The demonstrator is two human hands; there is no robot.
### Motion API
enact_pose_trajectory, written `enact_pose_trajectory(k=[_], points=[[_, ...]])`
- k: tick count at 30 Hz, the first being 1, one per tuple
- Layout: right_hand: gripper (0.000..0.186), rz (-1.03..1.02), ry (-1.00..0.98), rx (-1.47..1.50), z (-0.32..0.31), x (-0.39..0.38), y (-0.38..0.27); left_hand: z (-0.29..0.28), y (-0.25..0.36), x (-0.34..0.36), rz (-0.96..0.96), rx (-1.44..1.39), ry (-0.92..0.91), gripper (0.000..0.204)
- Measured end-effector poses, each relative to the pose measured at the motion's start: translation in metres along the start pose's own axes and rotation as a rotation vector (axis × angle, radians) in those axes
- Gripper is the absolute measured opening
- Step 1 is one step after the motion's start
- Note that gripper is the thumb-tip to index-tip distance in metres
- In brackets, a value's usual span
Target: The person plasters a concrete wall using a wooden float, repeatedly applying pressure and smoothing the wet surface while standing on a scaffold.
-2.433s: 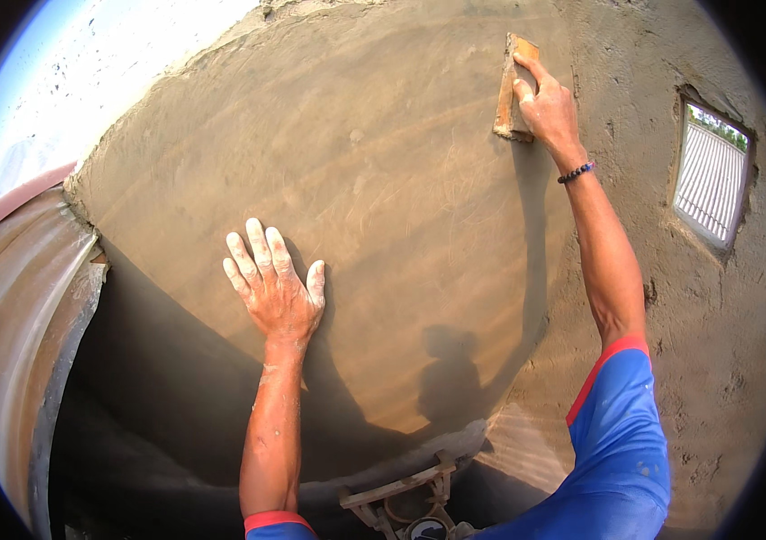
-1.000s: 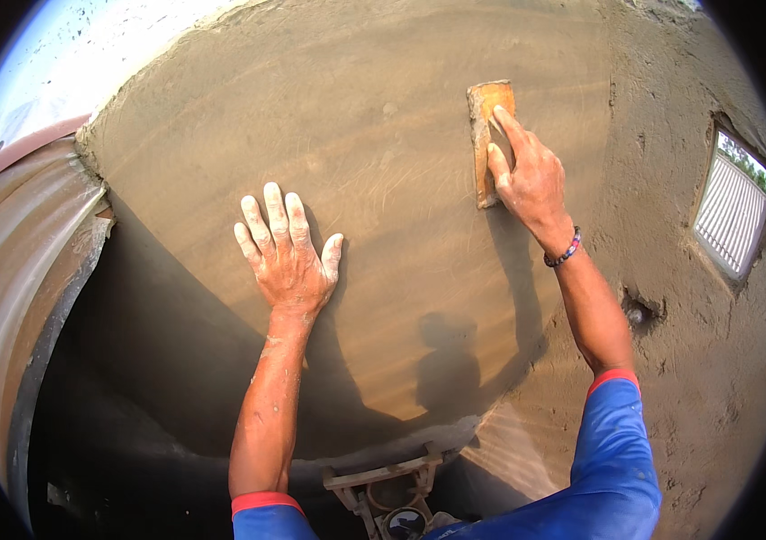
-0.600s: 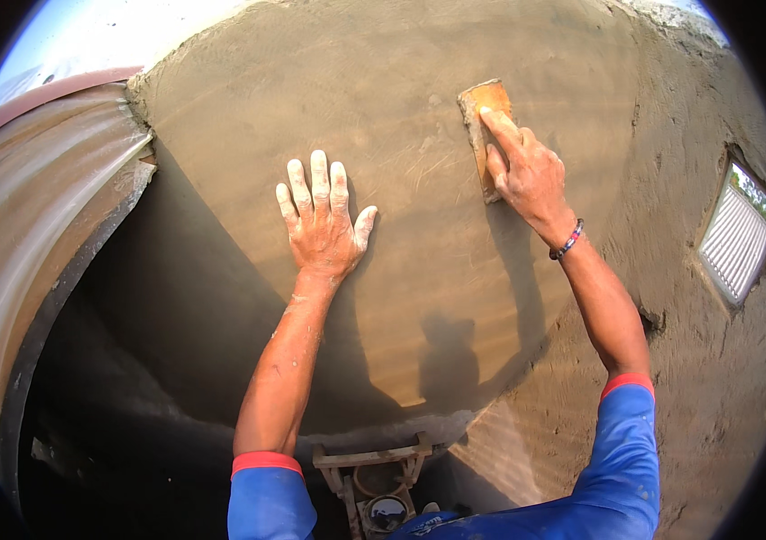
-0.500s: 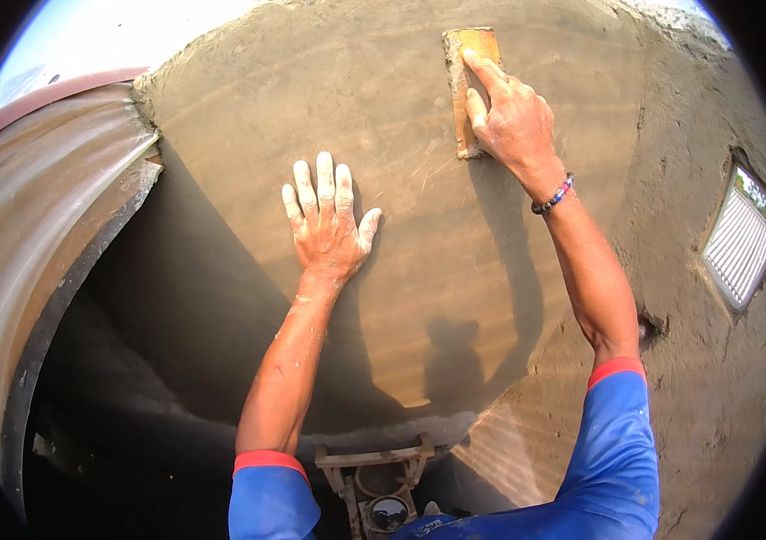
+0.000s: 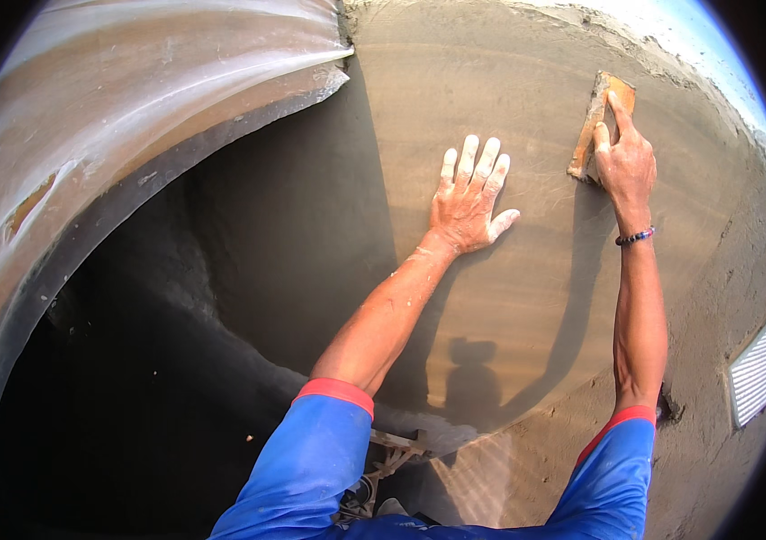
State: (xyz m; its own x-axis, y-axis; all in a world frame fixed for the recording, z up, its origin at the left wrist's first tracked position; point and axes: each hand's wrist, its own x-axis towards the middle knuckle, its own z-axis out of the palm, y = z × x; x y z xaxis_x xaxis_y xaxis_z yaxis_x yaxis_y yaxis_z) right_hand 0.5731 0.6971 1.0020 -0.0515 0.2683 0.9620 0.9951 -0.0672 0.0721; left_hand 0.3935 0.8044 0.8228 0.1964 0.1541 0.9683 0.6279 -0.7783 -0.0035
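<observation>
2 hands (image 5: 466,211) (image 5: 626,169): R w/ 1 float (image 5: 590,128), L flat vs. plastered wall (image 5: 536,274).

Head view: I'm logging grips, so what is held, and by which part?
The right hand holds the float from its outer face; the exact grip is hidden. The left hand holds nothing.

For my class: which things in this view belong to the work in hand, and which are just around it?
Seemingly part of the work:
orange-faced float
right hand, gripping it
left hand, spread open
plastered wall

Apparently just about:
brownish sheeting, upper left
small window, right edge
beaded bracelet, right wrist
</observation>
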Motion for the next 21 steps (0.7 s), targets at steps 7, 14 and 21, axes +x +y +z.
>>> enact_pose_trajectory(k=[7,14,21], points=[[0.052,-0.349,-0.115,0.019,0.084,-0.076,-0.169,-0.017,0.015,-0.167,-0.305,-0.251,0.205,0.09],[0.061,-0.563,-0.314,-0.094,0.055,-0.137,-0.097,-0.162,0.074,-0.514,-1.158,-0.092,-0.513,0.087],[0.054,-0.366,-0.107,0.046,0.112,-0.058,-0.238,-0.152,0.055,-0.498,-1.193,-0.075,-0.39,0.086]])
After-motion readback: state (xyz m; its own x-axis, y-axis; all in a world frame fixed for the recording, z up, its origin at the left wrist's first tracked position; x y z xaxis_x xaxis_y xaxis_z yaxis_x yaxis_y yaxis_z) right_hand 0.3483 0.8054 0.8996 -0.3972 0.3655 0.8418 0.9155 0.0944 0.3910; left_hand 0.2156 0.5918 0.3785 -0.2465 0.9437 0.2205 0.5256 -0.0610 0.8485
